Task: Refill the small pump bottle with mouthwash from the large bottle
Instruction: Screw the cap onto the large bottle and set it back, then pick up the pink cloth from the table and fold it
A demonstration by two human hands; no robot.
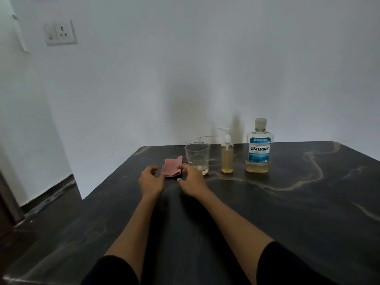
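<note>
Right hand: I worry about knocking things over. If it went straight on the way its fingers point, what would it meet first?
Probably the clear glass: the right hand hovers just short of its base, beside the pink cloth. Depth is unclear, so it might brush the cloth's edge first.

My table point(267, 212) is dark polished stone with pale veins. The Listerine bottle point(259, 150) and pump bottle point(227, 156) look clear glossy plastic; the pink cloth point(172, 166) looks soft, matt.
</note>
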